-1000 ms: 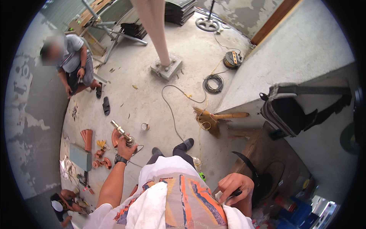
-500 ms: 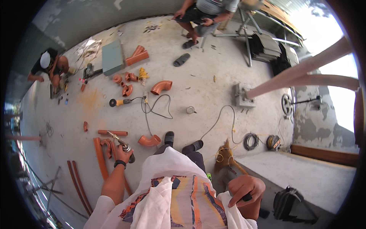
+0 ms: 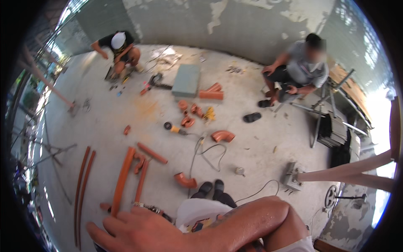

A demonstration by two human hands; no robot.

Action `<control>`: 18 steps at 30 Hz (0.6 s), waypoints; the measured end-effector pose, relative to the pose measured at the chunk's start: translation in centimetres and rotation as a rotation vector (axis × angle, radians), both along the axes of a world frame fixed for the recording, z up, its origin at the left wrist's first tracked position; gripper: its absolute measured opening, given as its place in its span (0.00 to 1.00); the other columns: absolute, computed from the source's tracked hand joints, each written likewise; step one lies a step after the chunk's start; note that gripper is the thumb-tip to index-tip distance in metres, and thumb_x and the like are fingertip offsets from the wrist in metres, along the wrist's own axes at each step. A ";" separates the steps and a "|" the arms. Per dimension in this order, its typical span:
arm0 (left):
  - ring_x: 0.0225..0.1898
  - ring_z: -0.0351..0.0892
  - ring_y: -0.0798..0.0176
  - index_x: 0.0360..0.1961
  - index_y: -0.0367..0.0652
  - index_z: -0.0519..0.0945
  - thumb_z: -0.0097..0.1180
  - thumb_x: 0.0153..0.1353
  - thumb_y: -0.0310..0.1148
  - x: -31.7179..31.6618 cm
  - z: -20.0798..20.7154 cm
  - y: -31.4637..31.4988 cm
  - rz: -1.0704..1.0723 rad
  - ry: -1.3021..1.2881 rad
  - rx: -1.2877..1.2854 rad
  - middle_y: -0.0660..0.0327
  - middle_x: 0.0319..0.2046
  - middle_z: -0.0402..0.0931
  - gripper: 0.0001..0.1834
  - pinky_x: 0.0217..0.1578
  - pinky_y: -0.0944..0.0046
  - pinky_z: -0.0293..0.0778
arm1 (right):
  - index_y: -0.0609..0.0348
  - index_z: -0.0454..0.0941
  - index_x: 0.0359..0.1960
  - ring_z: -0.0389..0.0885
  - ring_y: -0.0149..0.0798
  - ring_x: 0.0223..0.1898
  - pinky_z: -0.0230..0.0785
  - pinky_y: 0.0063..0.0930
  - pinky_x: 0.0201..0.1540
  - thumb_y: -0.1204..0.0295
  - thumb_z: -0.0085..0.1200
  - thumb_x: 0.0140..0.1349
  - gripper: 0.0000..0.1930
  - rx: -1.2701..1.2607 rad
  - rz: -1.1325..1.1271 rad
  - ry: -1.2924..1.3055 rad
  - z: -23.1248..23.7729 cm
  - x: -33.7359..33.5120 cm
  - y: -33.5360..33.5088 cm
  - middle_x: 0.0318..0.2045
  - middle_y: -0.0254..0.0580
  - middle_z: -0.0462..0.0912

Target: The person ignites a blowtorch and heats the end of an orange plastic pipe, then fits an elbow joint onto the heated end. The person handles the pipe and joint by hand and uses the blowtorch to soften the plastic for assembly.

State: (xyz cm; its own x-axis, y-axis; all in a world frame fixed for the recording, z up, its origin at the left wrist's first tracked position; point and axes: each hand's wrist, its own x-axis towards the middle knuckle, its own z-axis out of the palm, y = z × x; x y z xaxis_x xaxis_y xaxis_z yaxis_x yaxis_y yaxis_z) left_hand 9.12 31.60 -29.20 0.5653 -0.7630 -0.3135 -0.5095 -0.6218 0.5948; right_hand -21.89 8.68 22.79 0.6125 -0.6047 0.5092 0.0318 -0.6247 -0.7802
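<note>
My right arm reaches across my body from the right. Large in the lower left, my right hand (image 3: 138, 229) shows its back, with the fingers stretched and apart; its palm side is hidden. Just beyond its knuckles a metal torch (image 3: 152, 209) with a dark end shows in part. My left hand is covered by the right hand and forearm, so its fingers do not show. A thick orange pipe (image 3: 123, 180) lies on the floor beyond my right fingers, beside a thinner orange pipe (image 3: 142, 181) and a curved fitting (image 3: 138, 163).
Orange elbows (image 3: 185, 180), a wye fitting (image 3: 212, 93), a yellow angle grinder (image 3: 173, 128) with its cord and a grey-green box (image 3: 186, 80) are on the concrete. One person (image 3: 119, 50) crouches far left; another (image 3: 300, 67) sits far right. A post base (image 3: 291, 176) stands right.
My right hand has swung from the lower right across to the left, over the torch and left hand, its fingers now spread. My view has tilted up and turned left. My feet are closer together.
</note>
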 end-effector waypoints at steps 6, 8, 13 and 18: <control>0.54 0.79 0.46 0.62 0.36 0.75 0.80 0.47 0.39 -6.6 2.8 5.5 0.233 -0.006 0.006 0.47 0.54 0.75 0.42 0.57 0.50 0.75 | 0.63 0.73 0.48 0.85 0.44 0.37 0.74 0.41 0.40 0.72 0.54 0.61 0.14 0.048 0.114 0.818 -10.7 -2.9 1.3 0.32 0.42 0.81; 0.54 0.79 0.47 0.63 0.36 0.75 0.80 0.47 0.39 -9.3 3.3 8.6 0.300 -0.009 0.042 0.47 0.54 0.75 0.42 0.57 0.51 0.75 | 0.55 0.74 0.41 0.85 0.42 0.33 0.74 0.39 0.36 0.72 0.56 0.59 0.10 0.044 -0.007 1.065 -17.1 -7.6 0.3 0.30 0.38 0.81; 0.54 0.78 0.48 0.64 0.36 0.74 0.80 0.48 0.39 -9.4 5.4 12.2 0.321 0.073 0.053 0.48 0.54 0.74 0.43 0.57 0.52 0.75 | 0.57 0.76 0.41 0.85 0.53 0.29 0.75 0.48 0.35 0.69 0.57 0.60 0.10 0.353 -0.259 1.437 -25.3 -18.1 3.8 0.28 0.46 0.83; 0.55 0.77 0.47 0.65 0.36 0.72 0.80 0.48 0.38 -6.6 8.1 12.6 0.322 -0.044 0.136 0.47 0.54 0.73 0.45 0.57 0.51 0.74 | 0.58 0.75 0.41 0.85 0.54 0.31 0.76 0.48 0.36 0.66 0.57 0.61 0.11 0.429 0.142 1.432 -20.6 -12.7 0.0 0.29 0.47 0.83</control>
